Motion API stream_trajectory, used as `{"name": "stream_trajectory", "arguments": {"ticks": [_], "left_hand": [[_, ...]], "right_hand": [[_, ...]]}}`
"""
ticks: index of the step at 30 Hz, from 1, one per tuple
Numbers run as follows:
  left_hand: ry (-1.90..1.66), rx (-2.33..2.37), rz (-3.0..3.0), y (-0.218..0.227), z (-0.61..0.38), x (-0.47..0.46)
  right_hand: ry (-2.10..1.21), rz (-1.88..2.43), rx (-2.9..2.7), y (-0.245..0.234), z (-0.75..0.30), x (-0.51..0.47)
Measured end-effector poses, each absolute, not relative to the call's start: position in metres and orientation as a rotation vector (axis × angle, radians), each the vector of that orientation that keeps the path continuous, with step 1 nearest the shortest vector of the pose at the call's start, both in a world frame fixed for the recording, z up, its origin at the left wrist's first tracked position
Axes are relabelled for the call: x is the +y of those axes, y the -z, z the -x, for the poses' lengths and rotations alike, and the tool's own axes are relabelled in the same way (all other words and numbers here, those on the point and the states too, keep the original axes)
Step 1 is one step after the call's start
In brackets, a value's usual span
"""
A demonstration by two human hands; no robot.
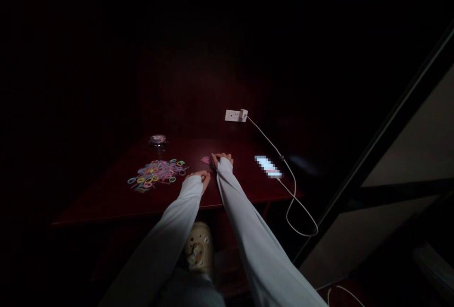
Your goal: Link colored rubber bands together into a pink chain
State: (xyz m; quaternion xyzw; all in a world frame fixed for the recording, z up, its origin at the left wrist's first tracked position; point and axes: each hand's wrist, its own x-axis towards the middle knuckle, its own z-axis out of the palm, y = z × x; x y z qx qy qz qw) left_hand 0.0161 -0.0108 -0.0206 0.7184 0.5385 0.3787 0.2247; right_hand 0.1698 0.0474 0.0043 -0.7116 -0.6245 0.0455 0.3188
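Both my arms, in pale long sleeves, reach out over a dark red wooden table (106, 200). My left hand (201, 177) rests on the tabletop with its fingers curled in; nothing shows in it. My right hand (222, 158) lies a little farther forward, fingers bent down onto a small pink object (206, 160) that sticks out to its left. A heap of several pastel plastic rings (158, 172) lies on the table left of my left hand.
A small glass jar (158, 142) stands behind the rings. A lit phone (268, 166) lies at the right, its white cable (294, 188) running up to a wall socket (235, 115) and looping off the table edge. A pale shoe (198, 248) shows below. The surroundings are dark.
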Motion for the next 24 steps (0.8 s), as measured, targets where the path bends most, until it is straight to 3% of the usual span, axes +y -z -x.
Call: {"name": "stream_trajectory", "arguments": {"ticks": [7,15,24], "left_hand": [[-1.156,1.88,-2.254,0.004,0.062,-0.018],[-1.325,2.415,-1.84,-0.015,0.099,-0.025],[-1.264,2.459,-1.604,-0.014,0.103,-0.024]], "right_hand": [[-0.069,1.897,-1.622,-0.002,-0.165,0.037],[0.039,1.816,-1.829,0.005,-0.149,0.017],[0.032,1.619,-2.143,-0.008,-0.126,0.012]]}}
